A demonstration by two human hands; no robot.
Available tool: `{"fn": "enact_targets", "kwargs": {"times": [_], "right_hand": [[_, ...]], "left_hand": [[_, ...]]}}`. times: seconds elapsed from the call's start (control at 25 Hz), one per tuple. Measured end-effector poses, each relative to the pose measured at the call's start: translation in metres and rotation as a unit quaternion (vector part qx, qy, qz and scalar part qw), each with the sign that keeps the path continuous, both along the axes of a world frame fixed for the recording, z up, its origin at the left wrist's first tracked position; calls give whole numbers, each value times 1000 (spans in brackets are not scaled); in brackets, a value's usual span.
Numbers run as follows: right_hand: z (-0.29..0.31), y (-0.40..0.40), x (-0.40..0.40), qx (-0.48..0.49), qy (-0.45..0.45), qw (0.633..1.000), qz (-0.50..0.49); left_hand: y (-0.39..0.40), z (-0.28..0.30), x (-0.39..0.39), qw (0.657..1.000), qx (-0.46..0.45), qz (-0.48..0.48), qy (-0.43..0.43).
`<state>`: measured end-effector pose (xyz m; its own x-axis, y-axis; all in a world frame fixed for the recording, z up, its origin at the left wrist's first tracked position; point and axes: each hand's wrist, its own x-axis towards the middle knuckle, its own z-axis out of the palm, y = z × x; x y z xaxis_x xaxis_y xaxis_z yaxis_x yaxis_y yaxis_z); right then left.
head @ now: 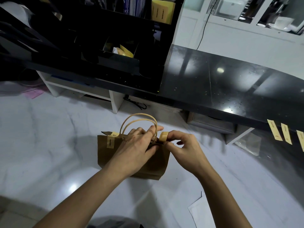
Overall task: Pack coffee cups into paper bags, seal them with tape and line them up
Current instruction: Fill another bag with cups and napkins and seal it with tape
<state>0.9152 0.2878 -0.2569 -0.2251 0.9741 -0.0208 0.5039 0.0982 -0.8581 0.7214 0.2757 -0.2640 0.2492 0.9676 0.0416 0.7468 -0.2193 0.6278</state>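
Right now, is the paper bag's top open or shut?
Partly sealed: one tape strip folds over the paper bag top's left end; both hands cover the rest.

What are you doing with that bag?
A person is taping shut a small brown paper bag with looped paper handles. The left hand pinches the bag's top edge closed, while the right hand folds a yellow tape strip over that edge. One yellow smiley tape strip already seals the bag's other side. More yellow strips hang ready on the edge of the glossy black counter.
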Motion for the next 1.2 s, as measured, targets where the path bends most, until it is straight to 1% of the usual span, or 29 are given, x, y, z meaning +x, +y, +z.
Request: {"fn": "enact_targets", "kwargs": {"times": [0.16, 0.24, 0.44, 0.56, 0.68, 0.76, 0.84, 1.08, 1.2], "right_hand": [[-2, -7, 0, 37, 55, 998, -16], [-5, -11, 2, 59, 66, 996, -17], [-13, -12, -2, 61, 83, 994, -47], [-17, -13, -6, 87, 57, 994, -43], [-22, -13, -5, 78, 30, 996, -41], [-24, -14, -2, 69, 31, 996, -41], [-25, -14, 1, 84, 24, 996, -33], [-30, -13, 8, 115, -64, 991, -15], [-34, -15, 7, 120, -77, 990, -25]], "left_hand": [[1, 1, 0, 1000, -2, 7, 0], [2, 2, 0, 1000, 1, 5, 1], [1, 1, 2, 1000, 3, 6, 2], [1, 2, 1, 1000, 1, 1, 9], [1, 3, 1, 1000, 4, 4, 6], [0, 4, 2, 1000, -3, 1, 6], [-1, 4, 2, 1000, -6, -5, 11], [-3, 6, 0, 1000, 7, -8, 8], [-3, 6, 3, 1000, 17, -2, 13]]}}
